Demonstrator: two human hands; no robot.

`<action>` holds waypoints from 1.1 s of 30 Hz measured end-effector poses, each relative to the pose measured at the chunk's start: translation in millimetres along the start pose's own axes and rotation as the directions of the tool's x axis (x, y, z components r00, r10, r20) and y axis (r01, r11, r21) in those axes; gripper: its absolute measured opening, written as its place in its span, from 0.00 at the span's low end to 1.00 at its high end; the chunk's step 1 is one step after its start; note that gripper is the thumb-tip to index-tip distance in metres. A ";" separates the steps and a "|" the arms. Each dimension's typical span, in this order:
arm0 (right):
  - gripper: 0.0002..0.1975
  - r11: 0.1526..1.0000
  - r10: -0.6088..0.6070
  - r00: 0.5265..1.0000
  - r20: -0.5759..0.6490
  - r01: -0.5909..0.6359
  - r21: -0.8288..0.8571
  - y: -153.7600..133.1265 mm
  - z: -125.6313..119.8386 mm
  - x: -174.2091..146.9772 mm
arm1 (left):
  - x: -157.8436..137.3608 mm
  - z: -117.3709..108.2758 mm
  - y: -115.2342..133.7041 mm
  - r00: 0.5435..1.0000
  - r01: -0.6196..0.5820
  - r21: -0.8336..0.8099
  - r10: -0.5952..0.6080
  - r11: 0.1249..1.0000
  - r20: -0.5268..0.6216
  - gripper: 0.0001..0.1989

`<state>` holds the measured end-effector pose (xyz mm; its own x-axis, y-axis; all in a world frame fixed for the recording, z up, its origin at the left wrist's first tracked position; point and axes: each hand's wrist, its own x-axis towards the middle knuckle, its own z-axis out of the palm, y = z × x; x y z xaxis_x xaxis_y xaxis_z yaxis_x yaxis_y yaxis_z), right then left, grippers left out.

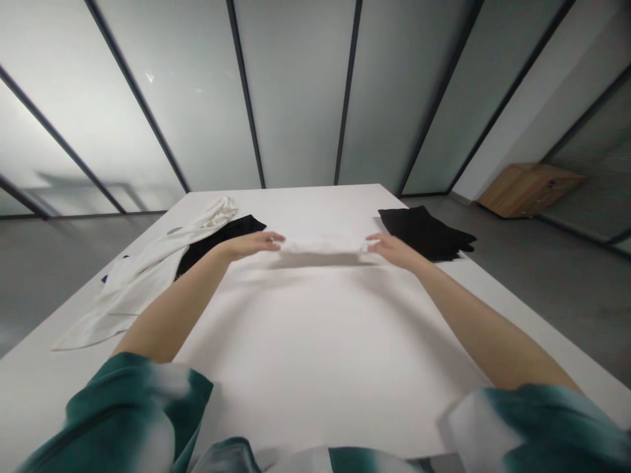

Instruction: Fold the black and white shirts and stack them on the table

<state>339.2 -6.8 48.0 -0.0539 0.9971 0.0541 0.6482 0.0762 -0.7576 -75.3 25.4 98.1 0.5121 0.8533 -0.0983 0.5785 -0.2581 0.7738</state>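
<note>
A folded white cloth (325, 246) stretches between my two hands just over the table, its near edge casting a shadow. It looks like a garment, but it is blurred and blends with the white tabletop, so its kind does not show. My left hand (254, 244) grips its left end with thumb and fingers. At the opposite end, my right hand (389, 248) has its fingers closed on the cloth in the same way. Both arms reach far forward, palms facing inward.
Left of my arm lies a loose heap of white clothes (148, 269) with a black garment (217, 240) beside it. A stack of folded black clothes (424, 231) sits at the right edge of the white table (315, 348). Beyond stand frosted glass panels (300, 92) and a wooden cabinet (527, 189).
</note>
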 end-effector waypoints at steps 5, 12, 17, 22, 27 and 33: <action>0.13 0.985 0.077 0.987 0.139 -0.053 -0.166 20.5 5.9 -21.3 | -16.6 16.2 -28.8 0.975 0.197 0.120 -0.207 0.973 0.082 0.24; 0.19 0.886 -0.122 0.992 0.026 0.120 -0.448 -5.0 42.5 12.4 | 28.4 66.6 -27.8 0.984 0.096 0.546 0.003 0.832 -0.178 0.27; 0.30 0.747 -0.058 0.988 0.145 0.139 -0.650 -13.2 93.6 8.1 | 40.9 108.2 -31.9 0.993 0.028 0.711 0.064 0.703 -0.102 0.33; 0.34 0.719 0.020 0.992 0.125 0.072 -0.691 -8.9 106.8 -2.8 | 38.8 112.3 -38.7 0.996 0.051 0.681 0.014 0.731 -0.090 0.34; 0.34 0.726 -0.042 0.985 0.166 0.144 -0.672 -1.1 98.8 2.4 | 26.5 115.1 -25.9 0.994 0.080 0.682 -0.004 0.727 -0.113 0.32; 0.31 0.706 -0.061 0.986 -0.158 -0.070 -0.705 -3.8 80.7 17.6 | 15.5 114.3 5.5 0.979 0.145 0.713 0.006 0.686 -0.204 0.26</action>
<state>274.5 10.0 -0.6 0.0278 0.9790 0.2022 0.9967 -0.0116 -0.0805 8.3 -14.6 29.3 0.3752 0.9262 0.0357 0.9236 -0.3769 0.0699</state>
